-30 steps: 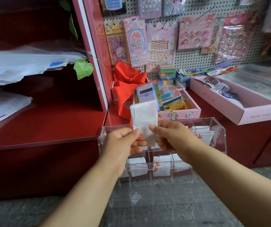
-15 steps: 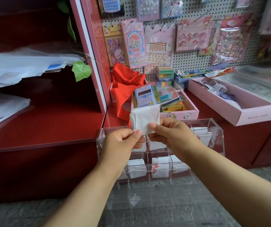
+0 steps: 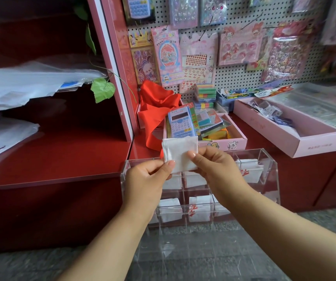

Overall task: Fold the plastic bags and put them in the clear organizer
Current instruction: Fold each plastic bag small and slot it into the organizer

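Note:
A white plastic bag [image 3: 178, 152], folded into a small square, is held up above the clear organizer [image 3: 270, 179]. My left hand [image 3: 144, 179] pinches its lower left edge between thumb and forefinger. My right hand [image 3: 216, 165] pinches its lower right corner, thumb on the front. The organizer is a clear acrylic box with compartments; several folded white bags [image 3: 170, 211] with red print sit in them. My arms hide part of the compartments.
A red counter [image 3: 61, 159] runs to the left with loose plastic bags [image 3: 31, 84] on a shelf. Behind the organizer stand a pink box [image 3: 224, 142] with a calculator, a red cloth [image 3: 155, 106], a long pink tray [image 3: 305, 138] and a pegboard of stickers.
The tall folded strip has been folded down into a shorter square. Both hands stay pinched on its lower edge at about the same place.

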`<move>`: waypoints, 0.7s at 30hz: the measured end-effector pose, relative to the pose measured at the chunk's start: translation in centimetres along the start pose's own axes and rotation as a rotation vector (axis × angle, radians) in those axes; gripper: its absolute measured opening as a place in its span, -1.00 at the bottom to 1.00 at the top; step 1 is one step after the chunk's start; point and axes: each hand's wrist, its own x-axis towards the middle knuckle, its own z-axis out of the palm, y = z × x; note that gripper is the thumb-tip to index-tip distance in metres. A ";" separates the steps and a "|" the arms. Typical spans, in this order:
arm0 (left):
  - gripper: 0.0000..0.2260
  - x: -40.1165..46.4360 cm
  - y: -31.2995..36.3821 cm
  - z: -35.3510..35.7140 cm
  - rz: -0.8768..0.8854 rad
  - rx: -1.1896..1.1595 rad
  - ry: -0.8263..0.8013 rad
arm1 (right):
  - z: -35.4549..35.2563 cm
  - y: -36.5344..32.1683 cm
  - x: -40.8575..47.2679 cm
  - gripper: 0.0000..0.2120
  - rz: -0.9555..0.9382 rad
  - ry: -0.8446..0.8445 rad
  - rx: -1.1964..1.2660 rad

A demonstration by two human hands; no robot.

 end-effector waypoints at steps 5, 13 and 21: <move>-0.90 -0.3 0.4 0.1 0.068 -0.003 -0.010 | -0.4 0.3 0.4 -0.80 -0.079 0.046 0.024; -0.87 -0.5 0.1 0.1 0.180 0.072 0.064 | -0.1 0.1 0.3 -0.70 -0.088 0.053 0.088; -0.89 -0.8 -0.6 0.7 0.175 0.078 0.008 | -0.5 -0.8 0.5 -0.79 -0.029 0.019 0.205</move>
